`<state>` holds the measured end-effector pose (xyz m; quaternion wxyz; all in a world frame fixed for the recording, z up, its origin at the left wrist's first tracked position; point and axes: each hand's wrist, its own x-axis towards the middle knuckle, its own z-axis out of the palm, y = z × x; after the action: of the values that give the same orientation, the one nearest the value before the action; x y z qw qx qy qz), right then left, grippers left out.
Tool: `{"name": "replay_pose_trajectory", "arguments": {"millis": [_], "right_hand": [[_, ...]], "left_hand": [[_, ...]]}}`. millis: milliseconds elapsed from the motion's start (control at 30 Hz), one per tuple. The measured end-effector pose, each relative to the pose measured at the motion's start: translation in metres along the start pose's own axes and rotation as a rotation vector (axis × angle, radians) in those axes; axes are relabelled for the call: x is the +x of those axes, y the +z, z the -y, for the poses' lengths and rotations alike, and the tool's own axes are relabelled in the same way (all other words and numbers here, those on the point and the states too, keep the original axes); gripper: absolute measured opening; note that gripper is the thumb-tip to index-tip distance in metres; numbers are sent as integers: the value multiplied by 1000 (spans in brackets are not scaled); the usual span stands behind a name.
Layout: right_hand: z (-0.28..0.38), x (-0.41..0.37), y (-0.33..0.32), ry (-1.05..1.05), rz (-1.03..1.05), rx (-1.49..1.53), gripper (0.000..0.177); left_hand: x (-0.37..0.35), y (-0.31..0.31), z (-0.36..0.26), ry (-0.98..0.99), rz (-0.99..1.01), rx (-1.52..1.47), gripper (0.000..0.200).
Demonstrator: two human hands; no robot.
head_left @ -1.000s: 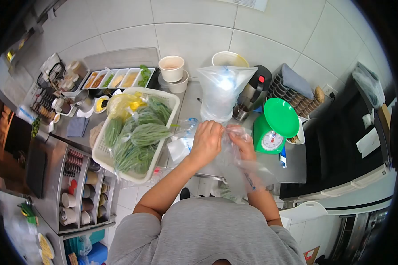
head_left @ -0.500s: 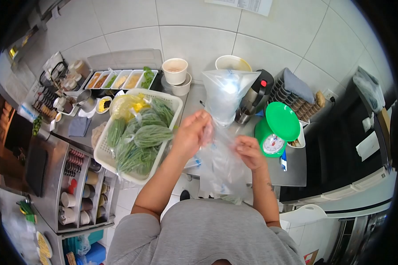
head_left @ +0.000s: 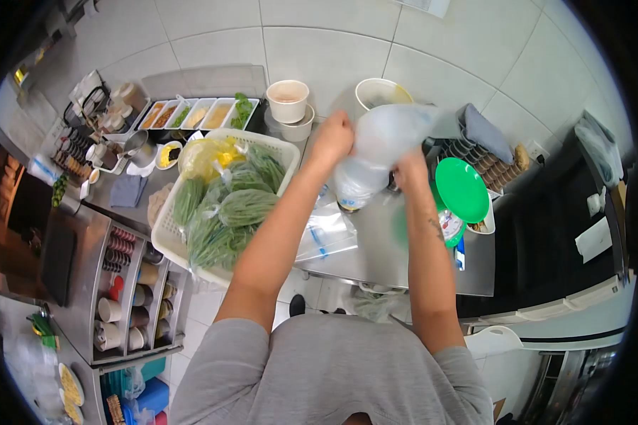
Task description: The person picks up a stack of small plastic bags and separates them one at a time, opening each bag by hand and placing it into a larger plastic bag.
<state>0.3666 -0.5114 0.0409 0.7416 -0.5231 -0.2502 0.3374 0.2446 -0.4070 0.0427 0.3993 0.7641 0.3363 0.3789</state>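
Observation:
My left hand [head_left: 335, 136] is closed at the left side of a clear plastic bag [head_left: 388, 134], pinching its edge. On the other side, my right hand [head_left: 410, 170] has its fingers curled against the bag, partly hidden and blurred. The bag bulges out toward the upper right. Beneath it stands a bag-lined container [head_left: 354, 185] on the steel counter [head_left: 379, 241]. Flat clear plastic bags [head_left: 327, 234] with blue print lie on the counter just in front. By my right forearm is a green kitchen scale [head_left: 462, 190].
A white basket [head_left: 164, 237] of bagged green beans [head_left: 244, 205] sits left. Behind stand stacked tubs [head_left: 288, 101], a white bucket [head_left: 383, 92] and a condiment tray [head_left: 198, 113]. Egg trays with a grey cloth [head_left: 486, 134] are at the right.
Both hands have moved forward and up from near my body to the bag-lined container. The clear bag that hung in front of me is now over that container.

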Motion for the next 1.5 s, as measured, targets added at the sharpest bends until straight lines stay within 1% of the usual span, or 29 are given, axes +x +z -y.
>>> {"name": "replay_pose_trajectory", "arguments": {"millis": [33, 133, 233, 300, 333, 367, 433, 533, 600, 633, 667, 733, 767, 800, 833, 867, 933, 967, 1033, 1133, 1167, 1233, 1300, 1367, 1433, 1500], "right_hand": [[-23, 2, -8, 133, -33, -179, 18], [-52, 2, -13, -72, -197, -469, 16], [-71, 11, -21, -327, -292, -759, 17], [-87, 18, -27, -366, -338, -760, 18], [-91, 21, -28, -385, -363, -759, 18], [-90, 20, -27, -397, -342, -744, 16], [-80, 10, -22, -412, -301, -715, 11], [-48, -39, -6, -618, -366, -588, 10], [-41, -78, -11, -652, -184, -580, 18], [-45, -93, -16, -604, 12, -589, 22], [-49, -104, -20, -551, 207, -593, 26], [-40, -125, 1, -591, 248, -696, 29], [-38, -127, 4, -525, 298, -672, 30], [-35, -129, 7, -457, 344, -648, 31], [-34, -127, 5, -301, 416, -548, 32], [-32, -126, 4, -145, 485, -446, 33], [-23, -124, 9, -28, 454, -378, 31], [-18, -123, 13, 32, 441, -344, 31], [-10, -122, 20, -6, 412, -297, 29], [1, -123, 35, -79, 397, -259, 24], [3, -122, 38, -105, 396, -251, 21], [-10, -109, 31, -53, 392, -141, 16], [-12, -104, 32, -33, 371, 10, 13], [-8, -108, 42, -36, 339, 202, 12], [-10, -103, 35, -15, 366, 233, 17], [-5, -101, 31, 11, 404, 229, 21]], "left_hand": [[-9, 20, 42, 191, -42, 90, 14], [-29, 19, 42, -308, 34, -206, 13], [-48, 13, 44, 235, -254, 114, 15], [-85, -4, 42, 57, -147, 142, 14], [-103, -10, 55, 74, -85, 298, 12], [-120, -9, 73, 88, -18, 454, 10], [-152, -1, 94, 27, -67, 704, 9], [-162, -5, 106, 65, 11, 684, 11], [-160, -16, 84, 99, 57, 555, 9], [-161, -23, 68, 112, 78, 489, 9], [-161, -30, 55, 169, 87, 420, 8], [-158, -44, 32, 288, 108, 286, 6], [-156, -50, 22, 347, 94, 273, 5], [-153, -54, 14, 408, 80, 261, 4], [-150, -58, 7, 471, 67, 247, 3], [-147, -60, 1, 480, 28, 235, 3], [-141, -62, -9, 496, -53, 210, 5], [-138, -62, -13, 454, -88, 165, 7], [-135, -60, -18, 367, -157, 79, 11], [-132, -51, -22, 460, -246, 165, 14], [-132, -48, -22, 441, -247, 150, 14], [-131, -41, -23, 407, -248, 119, 14], [-127, -35, -22, 448, -303, 135, 13], [-123, -33, -23, 487, -356, 159, 13], [-121, -32, -24, 525, -403, 189, 13], [-120, -32, -27, 529, -399, 170, 13]]}}
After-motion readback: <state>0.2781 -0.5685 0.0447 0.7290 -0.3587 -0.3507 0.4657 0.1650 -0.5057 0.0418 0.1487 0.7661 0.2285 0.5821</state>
